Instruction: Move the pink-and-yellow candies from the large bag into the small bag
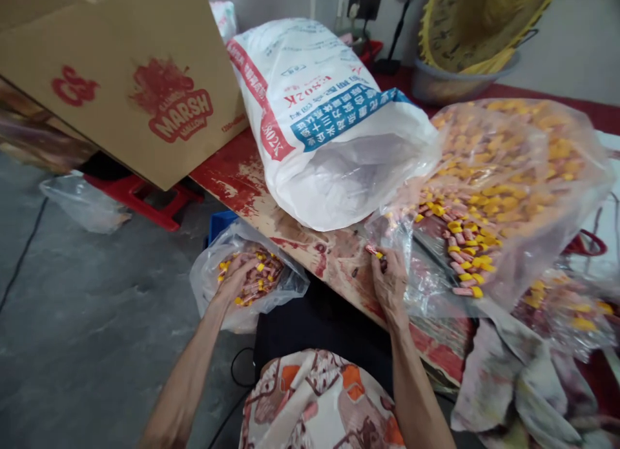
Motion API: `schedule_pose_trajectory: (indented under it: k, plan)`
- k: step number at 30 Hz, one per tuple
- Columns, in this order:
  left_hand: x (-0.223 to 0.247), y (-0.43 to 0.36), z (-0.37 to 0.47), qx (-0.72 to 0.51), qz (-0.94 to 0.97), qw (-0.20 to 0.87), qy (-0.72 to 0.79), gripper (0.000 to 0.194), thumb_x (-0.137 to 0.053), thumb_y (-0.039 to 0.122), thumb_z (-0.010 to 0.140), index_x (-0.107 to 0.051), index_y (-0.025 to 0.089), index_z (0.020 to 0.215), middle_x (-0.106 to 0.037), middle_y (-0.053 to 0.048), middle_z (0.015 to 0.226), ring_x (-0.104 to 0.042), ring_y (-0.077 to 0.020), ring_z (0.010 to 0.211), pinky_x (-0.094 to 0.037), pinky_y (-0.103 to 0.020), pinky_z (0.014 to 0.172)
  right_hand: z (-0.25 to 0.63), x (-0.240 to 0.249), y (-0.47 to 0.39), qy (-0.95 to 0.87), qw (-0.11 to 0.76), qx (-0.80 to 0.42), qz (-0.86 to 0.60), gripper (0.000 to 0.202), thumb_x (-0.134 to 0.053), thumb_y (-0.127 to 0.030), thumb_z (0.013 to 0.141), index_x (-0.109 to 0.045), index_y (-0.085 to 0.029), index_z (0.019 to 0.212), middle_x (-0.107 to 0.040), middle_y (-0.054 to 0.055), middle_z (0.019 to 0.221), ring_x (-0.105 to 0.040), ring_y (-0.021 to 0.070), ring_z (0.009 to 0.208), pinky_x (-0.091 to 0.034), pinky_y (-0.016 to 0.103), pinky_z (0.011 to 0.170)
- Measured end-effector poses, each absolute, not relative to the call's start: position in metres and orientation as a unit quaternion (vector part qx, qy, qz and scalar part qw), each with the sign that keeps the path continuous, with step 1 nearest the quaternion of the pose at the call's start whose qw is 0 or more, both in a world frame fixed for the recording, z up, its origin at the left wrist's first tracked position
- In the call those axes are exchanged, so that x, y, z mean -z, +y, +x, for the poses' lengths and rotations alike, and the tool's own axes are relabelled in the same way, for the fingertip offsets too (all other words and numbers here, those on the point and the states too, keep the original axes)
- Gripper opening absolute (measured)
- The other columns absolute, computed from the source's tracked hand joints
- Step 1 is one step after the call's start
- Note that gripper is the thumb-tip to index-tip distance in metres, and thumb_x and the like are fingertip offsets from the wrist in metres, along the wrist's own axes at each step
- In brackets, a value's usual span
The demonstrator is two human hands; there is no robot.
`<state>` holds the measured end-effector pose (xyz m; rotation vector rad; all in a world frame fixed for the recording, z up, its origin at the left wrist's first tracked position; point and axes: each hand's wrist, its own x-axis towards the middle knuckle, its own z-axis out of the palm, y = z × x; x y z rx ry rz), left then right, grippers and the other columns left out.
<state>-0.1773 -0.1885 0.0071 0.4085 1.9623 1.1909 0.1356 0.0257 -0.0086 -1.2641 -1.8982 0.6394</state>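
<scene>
My left hand (238, 276) reaches into an open clear plastic bag (201, 278) beside the table's front edge, among small pink pieces with yellow caps (261, 274); its fingertips are partly hidden there. At the table edge, my right hand (390, 274) is closed round one or more small pink and yellow pieces (374, 250). To its right, a large clear bag (557, 145) lies open, with many similar pieces (467, 255) spilling from its mouth.
A white printed sack (320, 93) lies on the worn red table (285, 232). A cardboard box (121, 68) stands at the left, above a red stool (169, 210). Grey cloths (513, 378) hang at the lower right. A basin (450, 84) sits behind.
</scene>
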Motion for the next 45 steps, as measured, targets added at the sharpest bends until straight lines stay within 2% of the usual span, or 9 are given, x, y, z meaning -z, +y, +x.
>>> schedule_pose_trajectory:
  k: [3,7,13,18,29,34,38,41,45]
  plan:
    - [-0.038,-0.160,-0.157,-0.490,0.189,0.457,0.718,0.052,-0.077,0.064,0.074,-0.057,0.023,0.099,-0.061,0.005,0.065,-0.054,-0.0126,0.052,-0.041,-0.022,0.048,0.135,0.010,0.026,-0.738,0.382,-0.258,-0.493,0.042,-0.042,-0.051,0.107,-0.071,-0.020,0.107,-0.068,0.009,0.104,-0.061,0.0212,0.090,-0.051,0.036,0.085]
    - [-0.058,-0.114,-0.128,-0.433,0.306,0.448,0.720,0.056,-0.078,0.067,0.073,-0.060,0.022,0.100,-0.070,0.000,0.075,-0.061,-0.0154,0.059,-0.047,-0.025,0.055,0.134,0.010,0.026,-0.738,0.380,-0.272,-0.487,0.039,-0.040,-0.044,0.109,-0.071,-0.020,0.109,-0.069,0.008,0.103,-0.061,0.0202,0.089,-0.050,0.034,0.085]
    - [-0.054,-0.073,-0.109,-0.280,0.536,0.305,0.736,0.025,-0.060,0.048,0.092,-0.061,0.024,0.100,-0.072,-0.004,0.097,-0.068,-0.0222,0.089,-0.054,-0.033,0.084,0.134,0.011,0.026,-0.727,0.404,-0.288,-0.475,0.031,-0.042,-0.033,0.109,-0.069,-0.019,0.114,-0.069,0.008,0.108,-0.062,0.0197,0.092,-0.051,0.033,0.088]
    - [-0.052,-0.066,-0.109,-0.162,0.650,0.255,0.698,0.016,-0.047,0.037,0.099,-0.051,0.024,0.091,-0.062,-0.002,0.085,-0.061,-0.0193,0.077,-0.047,-0.031,0.075,0.135,0.014,0.026,-0.724,0.406,-0.299,-0.471,0.029,-0.042,-0.031,0.110,-0.068,-0.021,0.116,-0.069,0.008,0.112,-0.063,0.0203,0.098,-0.051,0.033,0.092]
    - [-0.076,-0.056,-0.112,-0.240,0.552,0.343,0.721,0.033,-0.060,0.055,0.090,-0.060,0.023,0.094,-0.068,0.001,0.081,-0.063,-0.0177,0.071,-0.050,-0.028,0.067,0.133,0.016,0.027,-0.720,0.434,-0.305,-0.448,0.027,-0.043,-0.028,0.107,-0.068,-0.022,0.112,-0.069,0.008,0.107,-0.064,0.0229,0.099,-0.050,0.035,0.090]
    - [-0.097,-0.055,-0.093,-0.304,0.554,0.240,0.737,0.037,-0.064,0.059,0.090,-0.063,0.023,0.100,-0.070,0.000,0.080,-0.066,-0.0185,0.071,-0.051,-0.027,0.065,0.134,0.015,0.029,-0.719,0.427,-0.309,-0.454,0.027,-0.042,-0.027,0.107,-0.068,-0.022,0.112,-0.069,0.008,0.106,-0.064,0.0232,0.100,-0.050,0.035,0.090]
    - [-0.078,-0.053,-0.078,-0.268,0.582,0.166,0.750,0.021,-0.059,0.045,0.096,-0.060,0.025,0.099,-0.074,-0.004,0.090,-0.072,-0.0217,0.084,-0.053,-0.030,0.075,0.135,0.013,0.029,-0.722,0.426,-0.310,-0.449,0.026,-0.043,-0.028,0.107,-0.068,-0.022,0.112,-0.069,0.008,0.108,-0.065,0.0228,0.101,-0.051,0.034,0.091]
    - [-0.056,-0.049,-0.078,-0.218,0.602,0.209,0.739,0.010,-0.056,0.035,0.094,-0.056,0.025,0.094,-0.072,-0.003,0.084,-0.073,-0.0219,0.080,-0.052,-0.030,0.074,0.135,0.012,0.028,-0.723,0.426,-0.307,-0.449,0.025,-0.044,-0.027,0.106,-0.068,-0.022,0.110,-0.069,0.008,0.107,-0.065,0.0229,0.100,-0.050,0.034,0.090]
    - [-0.058,-0.042,-0.094,-0.257,0.556,0.321,0.722,0.022,-0.062,0.045,0.089,-0.058,0.024,0.094,-0.070,-0.001,0.082,-0.069,-0.0198,0.074,-0.053,-0.030,0.070,0.135,0.012,0.028,-0.720,0.425,-0.311,-0.451,0.024,-0.045,-0.027,0.106,-0.068,-0.022,0.110,-0.069,0.008,0.107,-0.065,0.0232,0.098,-0.050,0.035,0.089]
